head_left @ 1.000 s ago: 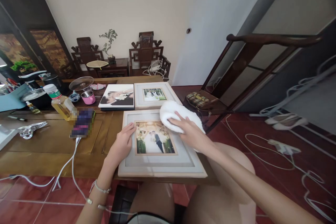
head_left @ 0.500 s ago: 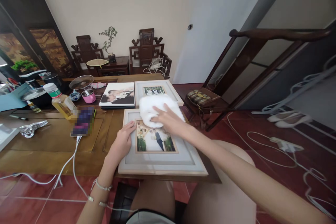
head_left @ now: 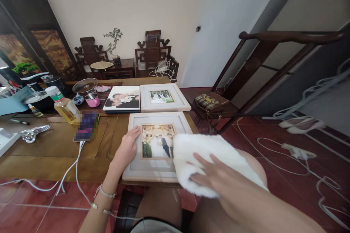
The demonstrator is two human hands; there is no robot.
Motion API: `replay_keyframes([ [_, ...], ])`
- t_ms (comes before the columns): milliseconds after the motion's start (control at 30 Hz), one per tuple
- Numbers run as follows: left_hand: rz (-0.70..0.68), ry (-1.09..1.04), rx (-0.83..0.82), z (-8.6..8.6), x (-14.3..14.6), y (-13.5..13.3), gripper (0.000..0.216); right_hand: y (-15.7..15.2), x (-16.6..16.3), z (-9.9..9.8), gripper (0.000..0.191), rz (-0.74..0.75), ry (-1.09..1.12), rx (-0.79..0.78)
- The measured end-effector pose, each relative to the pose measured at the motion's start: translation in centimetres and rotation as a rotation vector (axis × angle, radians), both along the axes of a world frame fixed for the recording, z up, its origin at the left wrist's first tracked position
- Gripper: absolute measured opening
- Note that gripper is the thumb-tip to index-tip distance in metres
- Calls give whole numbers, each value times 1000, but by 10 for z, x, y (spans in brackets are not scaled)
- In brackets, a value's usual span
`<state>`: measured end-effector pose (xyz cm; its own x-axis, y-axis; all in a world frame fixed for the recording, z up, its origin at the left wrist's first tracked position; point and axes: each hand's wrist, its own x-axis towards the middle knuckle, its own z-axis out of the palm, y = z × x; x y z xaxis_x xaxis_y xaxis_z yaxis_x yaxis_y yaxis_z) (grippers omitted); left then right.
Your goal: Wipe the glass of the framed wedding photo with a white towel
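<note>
A pale wooden photo frame with a couple's picture lies flat at the table's near right edge. My left hand grips its left side, with the fingertips over the rim. In my right hand is a fluffy white cloth, the fingers pressed into it and spread slightly. The cloth covers the frame's right part and hangs past the table edge over my leg. Just behind lies a second photo frame. Left of that one is a photo album with a picture on its cover.
On the table's left are a bottle of yellow liquid, a phone with white cables, a pink cup and a clear hair clip. A wooden chair with a checked bag stands at the right.
My right hand has swept the cloth from the frame's upper middle toward me and to the right, uncovering both pictures. My left hand has stayed on the frame.
</note>
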<state>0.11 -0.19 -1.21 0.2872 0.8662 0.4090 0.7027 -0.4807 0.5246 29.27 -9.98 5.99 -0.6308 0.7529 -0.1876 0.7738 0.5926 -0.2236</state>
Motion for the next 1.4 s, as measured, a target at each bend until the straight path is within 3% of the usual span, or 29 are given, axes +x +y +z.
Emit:
replay_keyframes([
  [100, -23, 41, -27, 3, 0, 0, 57, -16, -3, -1, 67, 28, 42, -69],
  [167, -37, 62, -39, 6, -1, 0, 58, -9, -8, 1, 74, -3, 46, -34],
  [433, -59, 66, -51, 8, -2, -2, 57, 112, -21, -18, 73, -103, 61, 431],
  [533, -50, 34, -43, 7, -1, -2, 58, 136, -26, -25, 69, -118, 1, 507],
  [667, -39, 11, -36, 7, 0, -1, 56, 115, -33, -29, 73, -52, -91, 463],
  [933, -5, 9, -49, 3, 2, -2, 57, -1, -19, -15, 69, 119, 75, 155],
  [1067, -4, 19, -37, 2, 1, -2, 59, -26, -22, -4, 73, 181, 121, 43],
  [1200, -30, 39, -36, 2, 0, -2, 59, -3, -31, -8, 81, 66, 120, 76],
  [1400, -22, 34, -54, -1, -1, -1, 59, 90, -30, -26, 81, -38, 42, 376],
])
